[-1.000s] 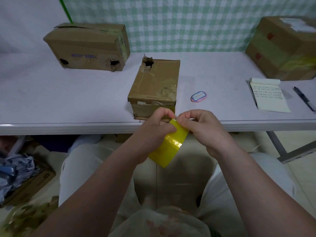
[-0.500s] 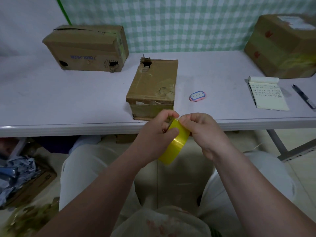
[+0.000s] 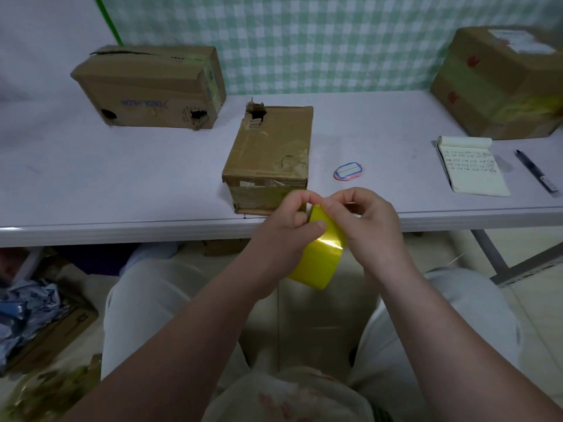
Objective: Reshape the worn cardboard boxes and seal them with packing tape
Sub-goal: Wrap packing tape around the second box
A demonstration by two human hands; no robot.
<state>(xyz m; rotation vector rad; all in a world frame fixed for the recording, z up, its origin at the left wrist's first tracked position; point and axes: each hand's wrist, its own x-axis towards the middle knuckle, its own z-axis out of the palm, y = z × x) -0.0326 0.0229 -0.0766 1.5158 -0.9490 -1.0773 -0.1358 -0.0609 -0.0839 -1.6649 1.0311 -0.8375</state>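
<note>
Tape roll: I am holding the yellow tape roll over my lap, just below the near edge of the table. It is standing on edge and tilting, with glare shining off its glossy outer face.
Left hand: my left hand is gripping the roll, the thumb pressing on the outer face and the fingers curling round the far side.
Right hand: my right hand is pinching at the roll's top edge with thumb and forefinger, the other fingers curling in. I cannot tell whether a loose tape end is between them.
Middle box: the middle box is sitting just beyond my hands at the table edge. Its top is creased, its far left corner torn open, and old tape is peeling on its front.
Left box: the left box is lying further back, its top flap lifting and ragged holes showing in its front.
Right box: the right box is standing at the far right, a white label on its top and red marks on its side.
Between: a pink and blue sticker is lying near the middle box. A written notepad is lying further right, with a pen beside it.
Backdrop: a green checked cloth is hanging behind the table.
</note>
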